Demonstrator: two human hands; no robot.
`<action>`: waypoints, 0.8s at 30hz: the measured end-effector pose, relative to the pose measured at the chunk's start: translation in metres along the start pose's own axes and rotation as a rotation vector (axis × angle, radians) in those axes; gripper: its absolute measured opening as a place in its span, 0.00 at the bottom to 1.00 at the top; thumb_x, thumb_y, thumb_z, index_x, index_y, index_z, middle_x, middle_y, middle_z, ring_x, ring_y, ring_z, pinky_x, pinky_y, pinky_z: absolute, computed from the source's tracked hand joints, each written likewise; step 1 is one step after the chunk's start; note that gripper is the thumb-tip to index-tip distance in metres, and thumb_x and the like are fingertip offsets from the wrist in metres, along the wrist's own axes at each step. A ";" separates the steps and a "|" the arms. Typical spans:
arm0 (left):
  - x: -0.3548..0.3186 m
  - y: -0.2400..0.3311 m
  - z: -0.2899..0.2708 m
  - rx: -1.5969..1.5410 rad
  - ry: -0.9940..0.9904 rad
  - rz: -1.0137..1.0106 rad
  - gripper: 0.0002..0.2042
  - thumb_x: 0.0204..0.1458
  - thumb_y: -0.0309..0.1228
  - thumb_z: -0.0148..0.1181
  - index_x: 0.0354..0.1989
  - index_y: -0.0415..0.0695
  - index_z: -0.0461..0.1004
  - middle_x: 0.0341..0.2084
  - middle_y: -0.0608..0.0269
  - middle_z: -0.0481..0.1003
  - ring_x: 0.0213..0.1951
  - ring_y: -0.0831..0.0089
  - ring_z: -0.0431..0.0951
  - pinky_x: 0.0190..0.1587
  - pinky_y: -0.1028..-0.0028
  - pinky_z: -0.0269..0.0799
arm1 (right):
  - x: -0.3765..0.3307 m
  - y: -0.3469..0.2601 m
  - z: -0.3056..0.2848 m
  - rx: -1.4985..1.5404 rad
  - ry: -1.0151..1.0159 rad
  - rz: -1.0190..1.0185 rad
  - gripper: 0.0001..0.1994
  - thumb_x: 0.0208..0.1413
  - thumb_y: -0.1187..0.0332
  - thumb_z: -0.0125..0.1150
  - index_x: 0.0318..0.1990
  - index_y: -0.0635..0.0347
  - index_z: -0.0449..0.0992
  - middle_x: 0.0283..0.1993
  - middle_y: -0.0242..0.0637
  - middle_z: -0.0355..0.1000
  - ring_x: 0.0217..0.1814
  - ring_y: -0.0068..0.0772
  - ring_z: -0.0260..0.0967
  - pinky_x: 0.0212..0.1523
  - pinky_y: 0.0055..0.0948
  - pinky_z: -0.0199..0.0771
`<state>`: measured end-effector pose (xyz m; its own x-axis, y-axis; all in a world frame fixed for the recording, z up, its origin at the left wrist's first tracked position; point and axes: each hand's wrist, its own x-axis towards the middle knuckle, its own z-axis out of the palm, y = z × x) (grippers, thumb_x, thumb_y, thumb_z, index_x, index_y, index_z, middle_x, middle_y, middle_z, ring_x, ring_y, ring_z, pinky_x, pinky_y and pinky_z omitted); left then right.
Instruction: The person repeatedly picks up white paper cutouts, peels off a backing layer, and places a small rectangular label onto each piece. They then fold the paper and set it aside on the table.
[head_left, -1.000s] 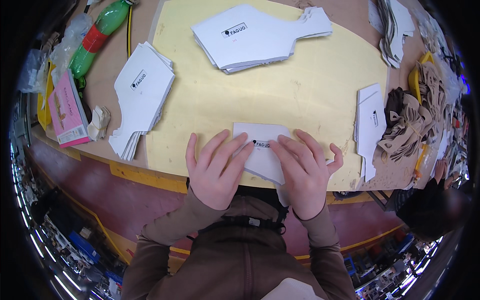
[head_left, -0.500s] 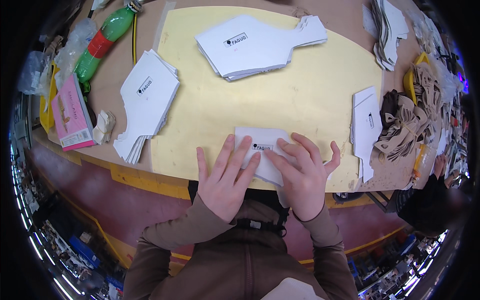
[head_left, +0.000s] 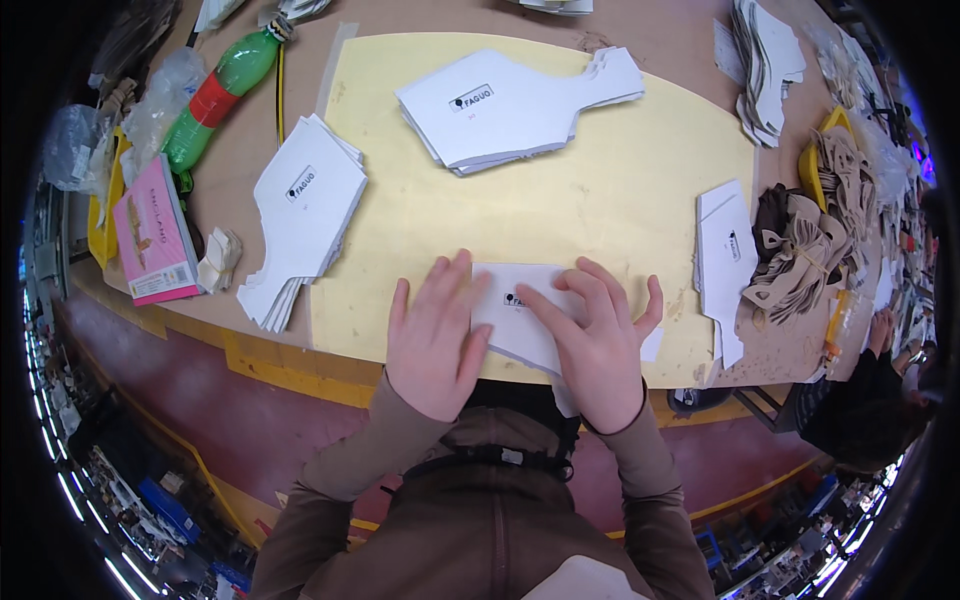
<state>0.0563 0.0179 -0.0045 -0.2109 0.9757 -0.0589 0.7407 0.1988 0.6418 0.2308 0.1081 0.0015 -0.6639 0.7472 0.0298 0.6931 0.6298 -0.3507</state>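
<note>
White die-cut card piece [head_left: 518,310] lies flat at the near edge of the yellow work mat [head_left: 600,200], directly in front of the person, and bears a small dark printed mark near its middle. Both hands press down on it.

Yellow work mat: covers the centre of the brown workbench [head_left: 690,40] and carries most of the card stock.

Far stack of white card blanks [head_left: 510,110]: rests on the mat's far half, well apart from the hands, narrow end pointing right.

Left stack of white card blanks [head_left: 300,215]: overlaps the mat's left edge, sheets fanned at the near end.

Right stack of white card pieces [head_left: 725,260]: smaller, at the mat's right edge, just beside a heap of tan cut-out parts [head_left: 810,250].

Left hand [head_left: 432,335]: open flat, palm down, fingers spread moderately wide. The fingertips and thumb side rest on the left portion of the card piece; the palm lies on the mat. It grips nothing.

Right hand [head_left: 597,345]: open flat, palm down, fingers spread. The index finger extends across the card toward the printed mark; the remaining fingers cover the card's right portion.

Green plastic bottle [head_left: 215,95]: lies on its side at the bench's far left.

Pink booklet [head_left: 153,243]: lies at the left bench edge, beside the left stack.
</note>
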 end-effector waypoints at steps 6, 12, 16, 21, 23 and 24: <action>0.014 -0.006 0.004 -0.047 0.191 -0.044 0.18 0.50 0.30 0.70 0.49 0.40 0.76 0.60 0.50 0.68 0.62 0.50 0.68 0.61 0.58 0.62 | -0.004 -0.005 0.006 -0.083 0.076 -0.045 0.21 0.54 0.74 0.62 0.52 0.32 0.82 0.52 0.25 0.71 0.62 0.32 0.69 0.68 0.73 0.34; 0.021 -0.007 0.001 -0.036 0.214 -0.072 0.09 0.45 0.28 0.74 0.27 0.41 0.77 0.55 0.52 0.69 0.57 0.52 0.67 0.60 0.58 0.63 | -0.006 -0.011 0.008 -0.096 0.091 -0.015 0.20 0.54 0.74 0.64 0.50 0.33 0.82 0.52 0.24 0.70 0.61 0.32 0.69 0.68 0.73 0.32; 0.024 -0.008 0.000 -0.051 0.218 -0.060 0.09 0.44 0.27 0.74 0.25 0.41 0.77 0.53 0.53 0.70 0.57 0.52 0.67 0.60 0.58 0.62 | -0.006 -0.016 0.007 -0.113 0.076 0.045 0.19 0.53 0.73 0.65 0.49 0.33 0.82 0.53 0.24 0.69 0.62 0.33 0.68 0.68 0.72 0.32; 0.025 -0.010 0.000 -0.080 0.208 -0.057 0.08 0.44 0.26 0.73 0.25 0.41 0.77 0.52 0.54 0.71 0.58 0.53 0.67 0.60 0.58 0.61 | -0.005 -0.018 0.007 -0.123 0.072 0.064 0.18 0.52 0.71 0.66 0.48 0.32 0.82 0.53 0.24 0.69 0.63 0.33 0.67 0.68 0.72 0.31; 0.025 -0.010 0.000 -0.084 0.206 -0.066 0.08 0.44 0.26 0.73 0.25 0.41 0.77 0.52 0.54 0.72 0.58 0.53 0.67 0.60 0.58 0.61 | -0.005 -0.017 0.006 -0.116 0.065 0.071 0.18 0.52 0.71 0.67 0.48 0.31 0.82 0.53 0.23 0.69 0.63 0.33 0.66 0.68 0.72 0.31; 0.025 -0.010 0.000 -0.091 0.207 -0.065 0.08 0.44 0.26 0.73 0.25 0.41 0.77 0.52 0.54 0.72 0.58 0.53 0.67 0.60 0.58 0.61 | -0.005 -0.017 0.005 -0.108 0.063 0.077 0.18 0.52 0.70 0.67 0.48 0.31 0.82 0.53 0.23 0.69 0.63 0.33 0.66 0.68 0.72 0.31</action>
<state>0.0435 0.0401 -0.0119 -0.3894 0.9197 0.0495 0.6627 0.2425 0.7085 0.2208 0.0925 0.0025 -0.5910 0.8039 0.0667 0.7697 0.5867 -0.2516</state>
